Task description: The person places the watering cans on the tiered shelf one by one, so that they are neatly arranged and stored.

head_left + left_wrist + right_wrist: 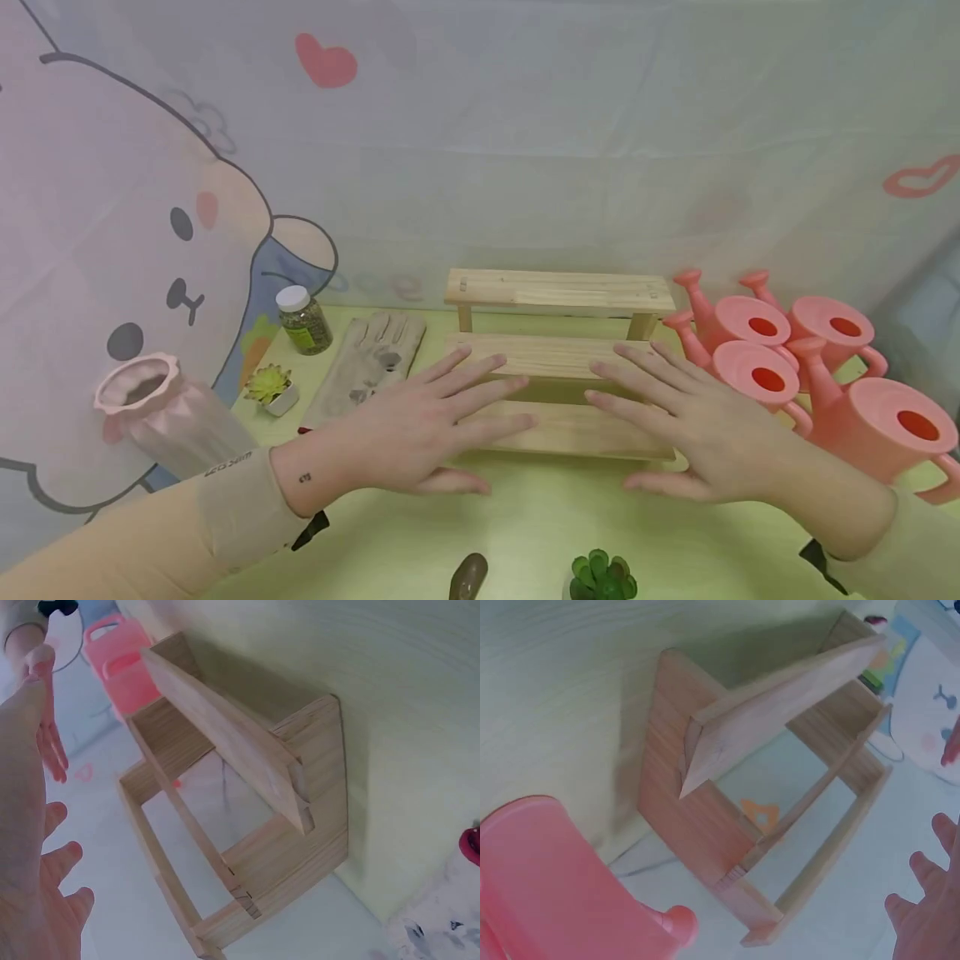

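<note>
Both bare hands hover, palms down with fingers spread, over the front of a three-tier wooden plant stand [561,289]. The left hand [420,425] overlaps the stand's left side in the head view, while the right hand [712,425] overlaps its right end. Neither hand holds anything. In the left wrist view the stepped frame [300,757] appears side-on, apart from the left fingers [64,862]. From the right wrist, the stand [682,742] again shows apart from the right fingers [930,874].
Several pink watering cans [877,417] crowd the right side. At left are a pink fluted vase [187,421], a small potted succulent [270,387], a white-lidded jar [303,323] and grey gloves [378,354]. A dark green succulent [602,575] and a brown rounded object [468,575] lie near the front.
</note>
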Action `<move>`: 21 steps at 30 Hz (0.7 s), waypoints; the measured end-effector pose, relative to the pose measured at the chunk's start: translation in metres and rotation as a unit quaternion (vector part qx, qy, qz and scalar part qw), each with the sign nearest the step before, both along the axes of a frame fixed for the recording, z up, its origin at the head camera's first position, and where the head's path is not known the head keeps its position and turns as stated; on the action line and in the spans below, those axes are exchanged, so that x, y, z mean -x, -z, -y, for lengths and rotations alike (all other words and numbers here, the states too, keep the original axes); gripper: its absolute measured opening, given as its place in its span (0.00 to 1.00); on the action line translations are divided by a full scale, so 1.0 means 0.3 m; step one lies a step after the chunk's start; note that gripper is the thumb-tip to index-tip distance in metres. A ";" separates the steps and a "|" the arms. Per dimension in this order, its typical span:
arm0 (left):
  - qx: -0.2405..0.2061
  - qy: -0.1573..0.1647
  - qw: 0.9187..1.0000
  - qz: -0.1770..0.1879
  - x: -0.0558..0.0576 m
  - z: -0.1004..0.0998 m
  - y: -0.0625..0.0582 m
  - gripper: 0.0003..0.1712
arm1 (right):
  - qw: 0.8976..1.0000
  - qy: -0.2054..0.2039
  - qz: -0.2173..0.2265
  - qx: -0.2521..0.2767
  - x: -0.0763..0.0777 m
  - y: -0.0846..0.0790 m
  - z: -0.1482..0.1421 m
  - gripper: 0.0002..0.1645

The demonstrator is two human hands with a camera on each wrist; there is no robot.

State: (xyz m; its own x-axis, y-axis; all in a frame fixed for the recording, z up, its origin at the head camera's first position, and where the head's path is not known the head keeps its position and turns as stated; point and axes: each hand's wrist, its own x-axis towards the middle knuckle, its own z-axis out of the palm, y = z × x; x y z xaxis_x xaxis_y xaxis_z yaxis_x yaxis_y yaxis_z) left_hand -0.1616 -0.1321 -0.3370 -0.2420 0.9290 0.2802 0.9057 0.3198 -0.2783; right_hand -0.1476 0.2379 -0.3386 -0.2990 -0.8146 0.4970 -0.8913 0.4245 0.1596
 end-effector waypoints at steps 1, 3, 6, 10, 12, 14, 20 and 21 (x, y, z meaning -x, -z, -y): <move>-0.009 0.000 1.000 0.000 0.001 0.000 -0.002 0.46 | 1.000 0.000 0.000 0.014 -0.001 -0.003 -0.006 0.48; -0.029 -0.003 1.000 0.001 0.006 0.000 -0.006 0.46 | 0.999 0.002 0.001 0.045 -0.004 -0.007 -0.022 0.48; -0.062 -0.018 0.998 0.007 0.013 0.005 -0.011 0.45 | 0.995 0.025 -0.001 0.092 -0.017 -0.009 -0.063 0.47; -0.131 -0.061 0.989 0.007 0.023 0.020 -0.007 0.42 | 0.985 0.079 0.004 0.153 -0.040 0.013 -0.153 0.48; -0.184 -0.086 0.979 0.021 0.028 0.029 0.005 0.41 | 0.976 0.110 0.008 0.189 -0.053 0.035 -0.208 0.49; -0.239 -0.115 0.963 0.050 0.032 0.039 0.025 0.40 | 0.963 0.153 0.029 0.221 -0.076 0.056 -0.268 0.49; -0.335 -0.234 0.889 0.205 0.036 0.063 0.128 0.45 | 0.903 0.315 0.058 0.286 -0.153 0.100 -0.441 0.43; -0.342 -0.249 0.876 0.232 0.037 0.066 0.150 0.46 | 0.886 0.356 0.045 0.294 -0.165 0.111 -0.464 0.42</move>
